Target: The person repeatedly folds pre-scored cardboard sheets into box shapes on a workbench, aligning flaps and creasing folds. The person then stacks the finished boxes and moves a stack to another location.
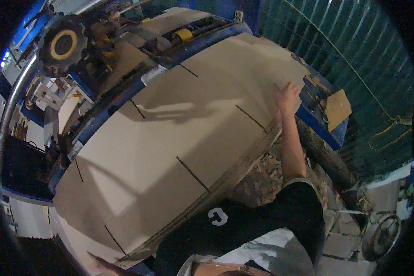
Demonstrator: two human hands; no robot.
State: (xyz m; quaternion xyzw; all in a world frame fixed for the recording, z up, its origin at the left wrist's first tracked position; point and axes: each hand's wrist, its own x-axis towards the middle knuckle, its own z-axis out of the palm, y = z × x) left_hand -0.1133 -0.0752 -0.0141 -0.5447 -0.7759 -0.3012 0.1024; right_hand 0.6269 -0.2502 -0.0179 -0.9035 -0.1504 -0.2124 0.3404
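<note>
We recorded our right hand [286, 95], fingers spread flat and gripping nothing, resting on the top cardboard sheet [170, 138] at the stack's far right corner, and our left hand [106, 263], grip unreadable, at its near edge.

blue machine frame [313, 120], round toothed wheel [63, 44]

r hand [286, 95] flat on cardboard stack [170, 138]

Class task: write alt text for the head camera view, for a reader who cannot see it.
A person's right hand rests flat on the far edge of a stack of large slotted cardboard sheets on a blue machine. The left hand touches the near corner.
</note>
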